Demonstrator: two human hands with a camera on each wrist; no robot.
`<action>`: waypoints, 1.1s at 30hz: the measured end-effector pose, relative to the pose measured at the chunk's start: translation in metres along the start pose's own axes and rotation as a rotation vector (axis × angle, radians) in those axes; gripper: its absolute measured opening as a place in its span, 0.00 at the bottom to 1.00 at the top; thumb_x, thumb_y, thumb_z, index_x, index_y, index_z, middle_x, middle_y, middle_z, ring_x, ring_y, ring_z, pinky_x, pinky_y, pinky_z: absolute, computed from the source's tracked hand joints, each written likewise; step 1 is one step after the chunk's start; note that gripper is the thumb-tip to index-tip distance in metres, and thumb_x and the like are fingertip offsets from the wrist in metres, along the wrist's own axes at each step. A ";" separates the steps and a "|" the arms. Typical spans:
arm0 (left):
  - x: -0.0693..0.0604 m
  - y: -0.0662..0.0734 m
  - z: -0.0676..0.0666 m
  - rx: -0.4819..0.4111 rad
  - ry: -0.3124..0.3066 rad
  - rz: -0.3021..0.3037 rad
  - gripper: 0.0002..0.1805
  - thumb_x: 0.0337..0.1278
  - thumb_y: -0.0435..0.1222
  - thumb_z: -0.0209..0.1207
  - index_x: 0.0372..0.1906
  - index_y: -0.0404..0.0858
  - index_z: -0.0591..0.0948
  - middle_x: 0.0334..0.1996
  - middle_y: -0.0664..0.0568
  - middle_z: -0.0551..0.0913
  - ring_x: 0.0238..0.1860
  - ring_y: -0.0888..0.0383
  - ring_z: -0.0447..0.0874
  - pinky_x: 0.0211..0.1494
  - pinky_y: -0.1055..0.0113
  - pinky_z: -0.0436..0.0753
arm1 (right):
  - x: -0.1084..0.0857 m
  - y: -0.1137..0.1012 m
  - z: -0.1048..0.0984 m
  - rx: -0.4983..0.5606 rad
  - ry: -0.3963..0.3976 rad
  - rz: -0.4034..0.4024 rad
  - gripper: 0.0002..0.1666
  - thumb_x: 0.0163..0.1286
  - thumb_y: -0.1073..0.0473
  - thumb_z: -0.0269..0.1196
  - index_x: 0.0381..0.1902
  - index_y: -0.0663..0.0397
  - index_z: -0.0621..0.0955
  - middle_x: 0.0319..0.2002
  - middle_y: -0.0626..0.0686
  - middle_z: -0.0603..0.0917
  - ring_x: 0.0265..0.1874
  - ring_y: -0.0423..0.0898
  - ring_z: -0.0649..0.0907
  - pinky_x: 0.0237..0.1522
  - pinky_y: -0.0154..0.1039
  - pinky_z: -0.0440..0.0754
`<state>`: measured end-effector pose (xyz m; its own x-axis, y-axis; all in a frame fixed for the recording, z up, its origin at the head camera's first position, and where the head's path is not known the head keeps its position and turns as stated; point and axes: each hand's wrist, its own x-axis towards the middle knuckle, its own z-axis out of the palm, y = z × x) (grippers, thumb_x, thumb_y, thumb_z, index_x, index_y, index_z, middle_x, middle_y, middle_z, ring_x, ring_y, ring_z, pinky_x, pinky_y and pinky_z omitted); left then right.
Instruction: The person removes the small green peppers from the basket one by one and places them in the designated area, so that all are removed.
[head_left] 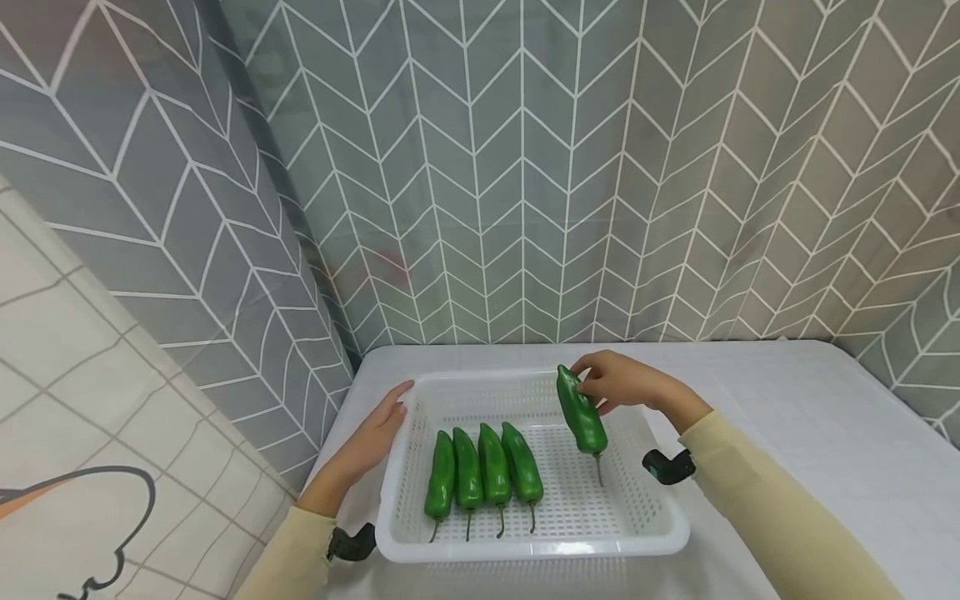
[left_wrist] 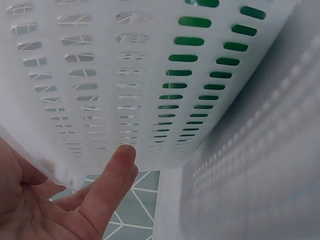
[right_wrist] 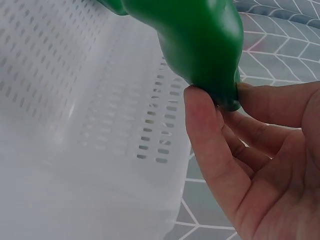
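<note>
In the head view, my right hand [head_left: 618,381] pinches a green chili pepper [head_left: 579,410] above the right part of a white perforated basket [head_left: 577,550]. This pepper is tilted, its stem hanging toward me. The right wrist view shows thumb and fingertips on the narrow end of the pepper [right_wrist: 205,45]. Several other green peppers [head_left: 468,475] lie side by side in the basket's left half, stems toward me. My left hand [head_left: 372,433] rests against the basket's left rim. In the left wrist view, its relaxed fingers [left_wrist: 107,190] extend beside the holed outer wall [left_wrist: 95,110]; some are partly hidden by the rim.
The basket stands on a table with a white cloth [head_left: 757,392]. Behind it hangs a grey curtain [head_left: 525,208] with white chevron lines, which continues along the left. A black wrist device [head_left: 667,467] sits at the right cuff, another [head_left: 351,543] at the left.
</note>
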<state>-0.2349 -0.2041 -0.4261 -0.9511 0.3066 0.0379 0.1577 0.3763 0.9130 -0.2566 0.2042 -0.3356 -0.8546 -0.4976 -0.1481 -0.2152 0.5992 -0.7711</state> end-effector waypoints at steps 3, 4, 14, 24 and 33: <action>0.000 0.000 -0.001 -0.010 -0.008 0.003 0.28 0.85 0.38 0.35 0.81 0.40 0.50 0.65 0.35 0.73 0.58 0.43 0.81 0.62 0.48 0.78 | -0.002 0.001 -0.003 0.007 0.001 0.006 0.23 0.76 0.65 0.58 0.63 0.76 0.72 0.43 0.61 0.85 0.38 0.51 0.88 0.40 0.46 0.88; 0.000 0.000 -0.001 -0.016 -0.007 0.002 0.28 0.85 0.38 0.35 0.81 0.40 0.50 0.65 0.34 0.73 0.58 0.43 0.81 0.61 0.49 0.79 | -0.003 0.001 -0.004 0.011 0.000 0.008 0.23 0.76 0.65 0.58 0.63 0.76 0.71 0.43 0.60 0.85 0.38 0.51 0.87 0.40 0.47 0.88; -0.001 0.000 -0.001 -0.009 -0.007 0.003 0.28 0.85 0.39 0.36 0.81 0.40 0.50 0.65 0.35 0.73 0.59 0.43 0.81 0.63 0.46 0.77 | -0.012 -0.001 -0.012 0.023 0.004 0.004 0.23 0.77 0.66 0.57 0.63 0.77 0.71 0.42 0.60 0.85 0.37 0.50 0.87 0.40 0.47 0.88; -0.001 0.001 -0.001 0.005 0.000 0.000 0.28 0.85 0.39 0.36 0.81 0.40 0.51 0.65 0.36 0.74 0.58 0.44 0.81 0.64 0.45 0.76 | -0.017 0.002 -0.019 0.007 0.026 0.012 0.24 0.77 0.65 0.57 0.63 0.77 0.71 0.42 0.61 0.84 0.38 0.51 0.87 0.39 0.47 0.88; 0.000 0.001 -0.001 -0.010 -0.007 0.008 0.28 0.85 0.39 0.36 0.81 0.39 0.50 0.65 0.35 0.74 0.58 0.44 0.81 0.64 0.45 0.75 | -0.023 0.006 -0.028 0.023 0.030 0.028 0.24 0.77 0.65 0.56 0.64 0.77 0.70 0.43 0.60 0.84 0.40 0.52 0.87 0.40 0.48 0.88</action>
<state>-0.2350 -0.2045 -0.4247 -0.9480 0.3155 0.0420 0.1620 0.3648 0.9169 -0.2514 0.2363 -0.3192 -0.8740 -0.4617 -0.1512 -0.1806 0.5977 -0.7811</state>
